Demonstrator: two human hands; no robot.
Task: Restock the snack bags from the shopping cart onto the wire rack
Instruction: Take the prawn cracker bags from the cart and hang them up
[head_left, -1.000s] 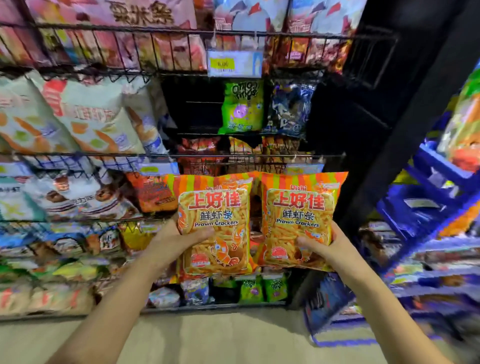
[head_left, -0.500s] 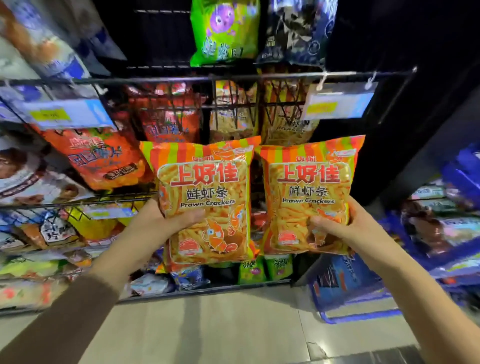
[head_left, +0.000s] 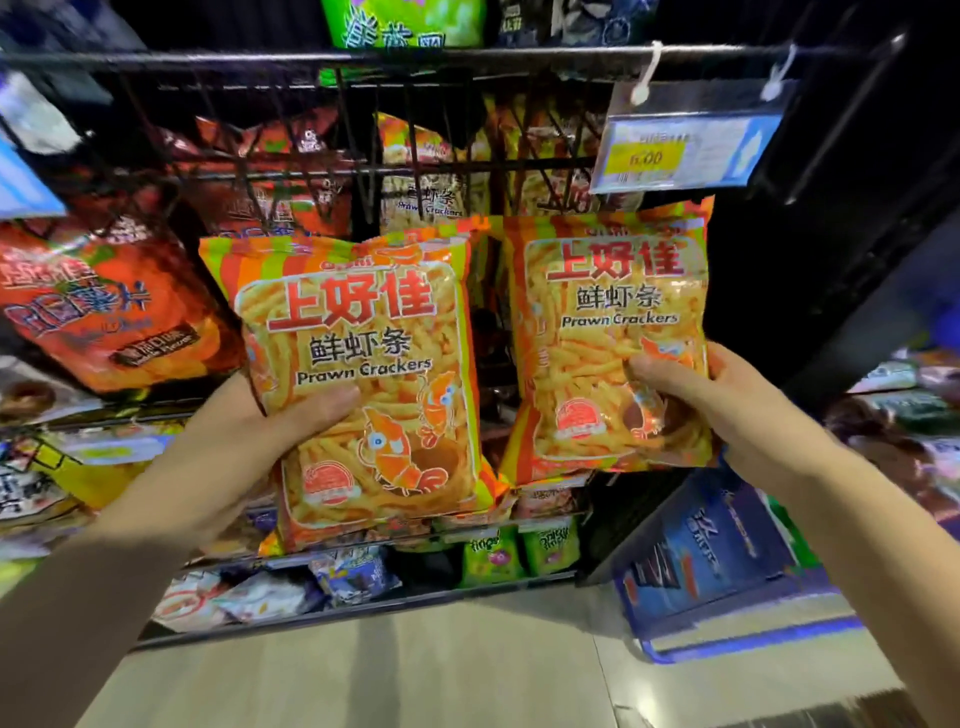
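I hold two orange striped bags of prawn crackers side by side in front of the black wire rack (head_left: 457, 57). My left hand (head_left: 254, 441) grips the left prawn cracker bag (head_left: 363, 332) by its lower left side, thumb across the front. My right hand (head_left: 727, 410) grips the right prawn cracker bag (head_left: 608, 301) at its lower right corner. Both bags stand upright just below a wire basket (head_left: 363, 171) that holds more bags of the same prawn crackers (head_left: 431, 192). The shopping cart is out of view.
A price tag (head_left: 680, 150) hangs from the rack's top wire at the right. Red snack bags (head_left: 98, 306) fill the shelf to the left, green bags (head_left: 493, 556) sit on the lowest shelf. A blue display stand (head_left: 727, 566) is at the lower right, pale floor below.
The rack has come closer and now fills the view. Both bags have risen toward the basket of prawn crackers, still held the same way.
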